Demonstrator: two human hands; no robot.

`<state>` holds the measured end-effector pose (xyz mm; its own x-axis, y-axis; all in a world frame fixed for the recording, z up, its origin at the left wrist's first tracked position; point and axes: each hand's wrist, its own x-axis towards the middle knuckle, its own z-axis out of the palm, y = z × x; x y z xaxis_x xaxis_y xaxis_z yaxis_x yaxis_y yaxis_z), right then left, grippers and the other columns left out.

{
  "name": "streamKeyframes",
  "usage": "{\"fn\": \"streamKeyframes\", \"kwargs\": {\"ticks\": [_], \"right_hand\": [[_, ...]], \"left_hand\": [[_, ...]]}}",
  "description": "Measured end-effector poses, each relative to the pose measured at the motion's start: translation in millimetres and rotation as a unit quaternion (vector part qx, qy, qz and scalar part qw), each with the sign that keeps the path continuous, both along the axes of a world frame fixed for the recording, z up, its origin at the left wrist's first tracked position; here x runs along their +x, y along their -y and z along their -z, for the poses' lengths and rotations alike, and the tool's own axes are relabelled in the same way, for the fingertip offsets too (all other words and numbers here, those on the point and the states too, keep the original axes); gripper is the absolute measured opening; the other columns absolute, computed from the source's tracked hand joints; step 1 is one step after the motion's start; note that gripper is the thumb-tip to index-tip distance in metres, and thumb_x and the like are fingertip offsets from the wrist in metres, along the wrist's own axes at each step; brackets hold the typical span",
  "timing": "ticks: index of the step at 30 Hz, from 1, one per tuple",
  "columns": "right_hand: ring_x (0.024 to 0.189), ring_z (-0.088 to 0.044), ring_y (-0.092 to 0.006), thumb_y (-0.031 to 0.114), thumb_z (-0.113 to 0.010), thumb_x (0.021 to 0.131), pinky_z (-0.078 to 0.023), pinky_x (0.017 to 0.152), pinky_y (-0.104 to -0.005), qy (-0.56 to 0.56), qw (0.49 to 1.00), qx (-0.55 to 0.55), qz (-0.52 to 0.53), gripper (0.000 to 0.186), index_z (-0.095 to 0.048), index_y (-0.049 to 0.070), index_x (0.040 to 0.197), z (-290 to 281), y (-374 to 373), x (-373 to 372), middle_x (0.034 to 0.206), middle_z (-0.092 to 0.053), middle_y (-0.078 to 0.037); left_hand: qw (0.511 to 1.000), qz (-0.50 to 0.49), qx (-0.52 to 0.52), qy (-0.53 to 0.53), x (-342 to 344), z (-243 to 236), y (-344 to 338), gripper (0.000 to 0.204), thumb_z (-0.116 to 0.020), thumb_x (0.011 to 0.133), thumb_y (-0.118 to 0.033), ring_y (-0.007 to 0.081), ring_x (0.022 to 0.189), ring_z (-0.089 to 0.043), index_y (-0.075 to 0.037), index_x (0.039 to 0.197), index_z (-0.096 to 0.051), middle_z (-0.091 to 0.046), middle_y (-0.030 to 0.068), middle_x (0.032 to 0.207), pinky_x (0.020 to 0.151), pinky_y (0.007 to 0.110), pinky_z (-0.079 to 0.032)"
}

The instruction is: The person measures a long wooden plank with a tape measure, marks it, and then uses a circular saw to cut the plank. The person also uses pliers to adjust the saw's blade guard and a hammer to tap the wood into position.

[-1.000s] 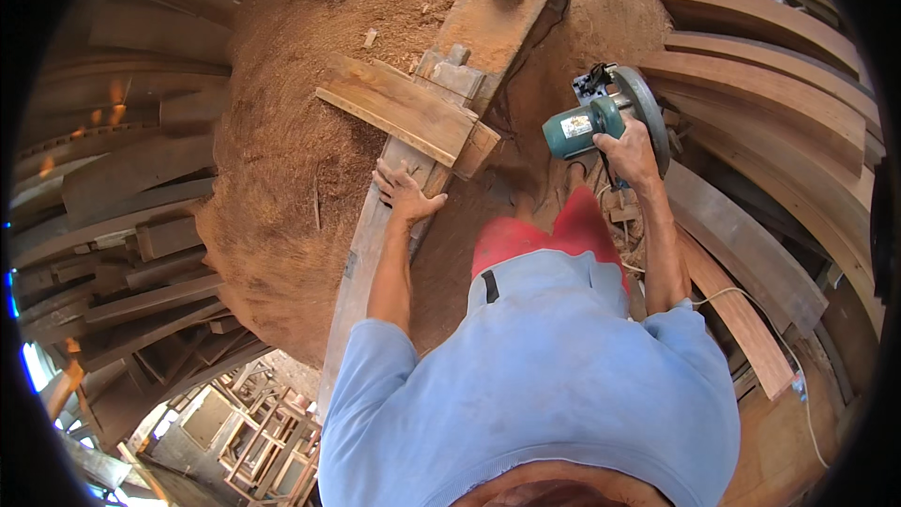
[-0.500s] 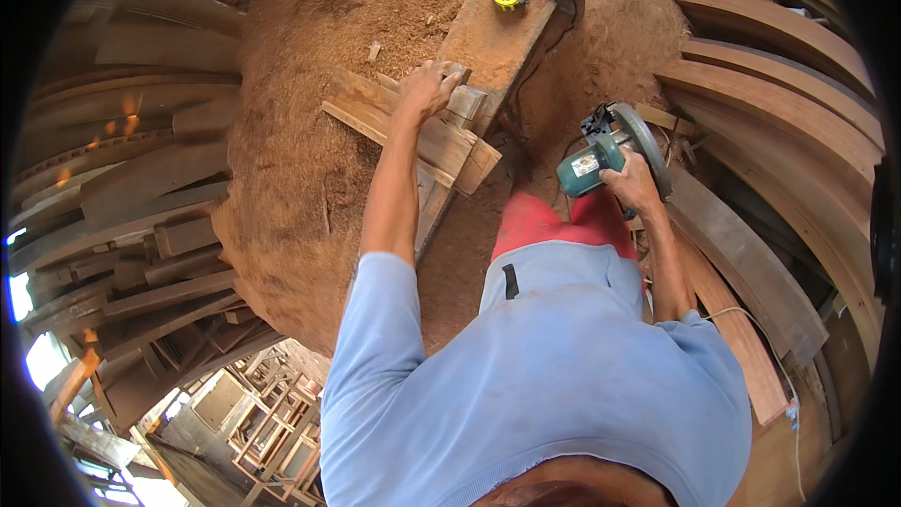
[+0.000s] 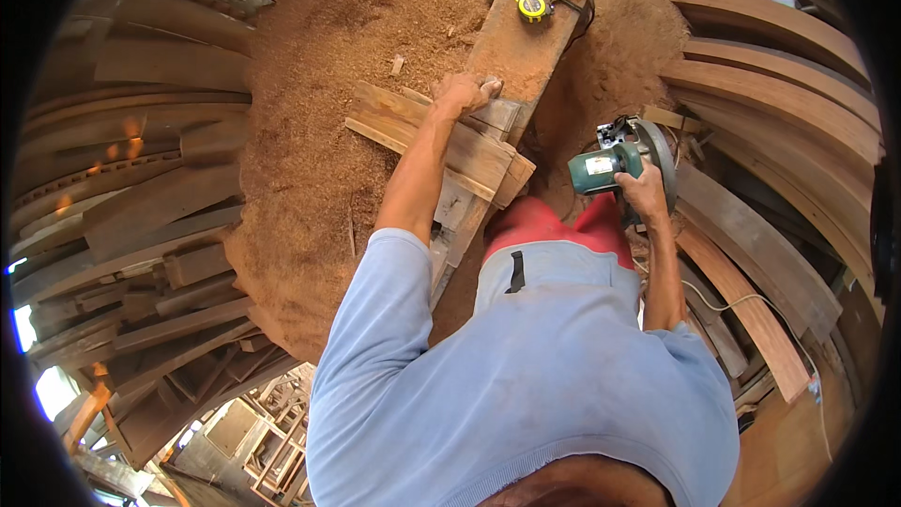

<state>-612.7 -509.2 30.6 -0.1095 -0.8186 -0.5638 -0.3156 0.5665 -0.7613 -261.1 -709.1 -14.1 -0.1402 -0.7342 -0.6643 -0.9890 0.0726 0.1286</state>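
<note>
My left hand is closed with curled fingers over the far end of a short stack of wooden boards. The boards lie crosswise on a narrow, dusty bench plank, their left ends sticking out past its edge. What the fingertips press on is partly hidden. To the right of the bench, beside my right thigh, my right hand grips the handle of a green circular saw. The saw is held on its side, its round guard facing right, apart from the boards. A yellow tape measure lies farther up the plank.
Sawdust is heaped along the bench's left side. Stacked planks line the left, and long curved boards lie at the right. A pale cord runs over the wood by my right arm. Wooden frames stand at lower left.
The view has shifted, so the bench, boards and tape measure appear farther right. My left hand stays at the boards, and my right hand still holds the saw, with little visible movement.
</note>
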Motion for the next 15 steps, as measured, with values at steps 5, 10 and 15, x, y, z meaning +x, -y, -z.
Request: {"fn": "streamKeyframes", "kwargs": {"ticks": [5, 10, 15], "right_hand": [[0.086, -0.066, -0.0262, 0.014, -0.066, 0.078, -0.051, 0.084, -0.0384, -0.023, 0.999, -0.021, -0.038, 0.035, -0.066, -0.004, 0.108, -10.8, -3.0, 10.0, 0.091, -0.070, -0.017], [0.091, -0.068, -0.0380, 0.020, -0.067, 0.078, -0.051, 0.087, -0.0443, -0.070, 0.992, -0.055, -0.093, 0.040, -0.065, -0.004, 0.109, -12.7, -9.0, 12.7, 0.097, -0.069, -0.025], [0.106, -0.064, -0.0452, 0.020, -0.070, 0.081, -0.049, 0.093, -0.0490, -0.151, 0.971, -0.025, -0.182, 0.049, -0.057, -0.001, 0.123, 1.4, -11.0, 23.4, 0.109, -0.066, -0.029]], "left_hand": [[0.950, 0.015, -0.305, -0.058, -13.4, -8.1, -38.2, 0.051, -0.062, 0.093, -0.050, 0.0380, 0.110, -0.062, -0.014, 0.129, -0.065, -0.065, 0.0203, 0.122, 0.098, 0.055, -0.045], [0.847, -0.226, -0.137, -0.461, -64.0, -29.3, -121.1, 0.046, -0.075, 0.090, -0.030, 0.0323, 0.105, -0.063, -0.003, 0.124, -0.059, -0.066, 0.0173, 0.113, 0.094, 0.046, -0.049], [0.622, -0.449, 0.298, -0.568, -137.4, -36.9, -222.3, 0.102, -0.078, 0.089, -0.041, 0.0212, 0.105, -0.061, -0.009, 0.156, -0.007, -0.059, 0.0130, 0.121, 0.091, 0.035, -0.052]]}}
